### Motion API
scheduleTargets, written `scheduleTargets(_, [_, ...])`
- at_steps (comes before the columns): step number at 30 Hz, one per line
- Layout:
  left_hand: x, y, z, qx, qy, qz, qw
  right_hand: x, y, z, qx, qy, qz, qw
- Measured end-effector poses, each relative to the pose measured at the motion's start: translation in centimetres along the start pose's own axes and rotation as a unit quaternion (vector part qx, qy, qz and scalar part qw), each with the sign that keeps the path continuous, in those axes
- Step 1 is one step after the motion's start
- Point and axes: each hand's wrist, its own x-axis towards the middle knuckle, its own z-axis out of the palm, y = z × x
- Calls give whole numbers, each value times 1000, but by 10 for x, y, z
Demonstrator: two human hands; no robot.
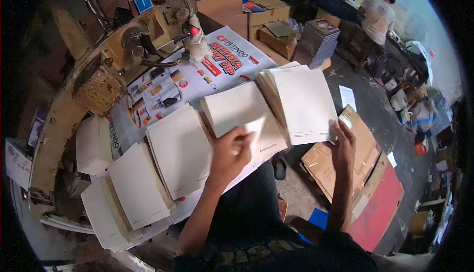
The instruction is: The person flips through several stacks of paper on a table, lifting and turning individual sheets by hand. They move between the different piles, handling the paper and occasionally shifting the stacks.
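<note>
So, five or six piles of blank cream sheets are laid out in a diagonal row across a printed banner (232, 57), from lower left of the frame up to centre right. The left hand (229, 154) is closed on a loose sheet (255, 126), pinched by its near corner and lifted a bit off the middle pile (237, 109). It's blurred, so how many sheets are actually caught can't be told. The right hand (344, 142) is held with fingers stretched out, tips touching the lower corner of the right-hand pile (302, 101); nothing seems to be clasped there.

What could go wrong, probably:
- Two sheets could get picked up at once, since only a corner is pinched.
- The right-hand pile is already fanned at its upper left edge and hangs near the table edge, so a nudge could tip it onto the flattened cardboard (328, 166) below.
- A corner could get creased by the pinch.

The old machine (148, 32) at upper left isn't being touched.
</note>
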Motion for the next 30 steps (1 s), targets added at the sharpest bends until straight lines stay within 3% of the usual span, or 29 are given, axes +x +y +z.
scheduleTargets(2, [-21, 4, -29, -27, 110, -4, 994, -14, 5, 26, -4, 9, -12, 1000])
scheduleTargets(4, [-43, 14, -59, 25, 126, 24, 991, -28, 7, 54, -58, 6, -43, 997])
scheduleTargets(5, [-55, 7, -75, 123, 104, 35, 986, -33, 6, 65, -60, -21, -37, 997])
scheduleTargets(6, [-63, 12, -80, 130, 110, 30, 985, -37, 2, 81, -64, -50, -33, 996])
scheduleTargets(8, [-78, 26, -86, 392, 60, 55, 916, -38, 14, 100, -108, -66, -39, 991])
scheduleTargets(10, [-88, 13, -89, 429, 37, 6, 902, -43, 16, 114, -130, -122, -11, 984])
scheduleTargets(16, [-90, -9, -108, 243, 34, -40, 969, -48, 21, 120, -80, -146, 69, 984])
scheduleTargets(18, [-94, -8, -112, 237, 50, -66, 968, -44, 36, 109, -30, -180, 41, 982])
scheduleTargets(21, [-103, -14, -114, 164, 126, -118, 971, -38, 13, 119, -45, -44, 166, 984])
scheduleTargets(22, [-107, -12, -114, 110, 162, -159, 968, -27, 21, 111, 29, -130, 168, 977])
scheduleTargets(24, [-113, -3, -116, 68, 215, -142, 964, -19, 16, 108, 58, -183, 221, 956])
scheduleTargets(25, [-116, -5, -117, 48, 251, -121, 959, -21, 9, 112, 60, -183, 216, 957])
scheduleTargets(27, [-131, -11, -125, 59, 283, -99, 952, -32, -6, 122, -159, -202, 133, 957])
scheduleTargets(28, [-135, -11, -129, 70, 313, -83, 943, -27, 4, 120, -160, -205, 132, 957])
scheduleTargets(30, [-146, -10, -138, 76, 320, -84, 941, -21, 26, 115, -232, -258, -35, 937])
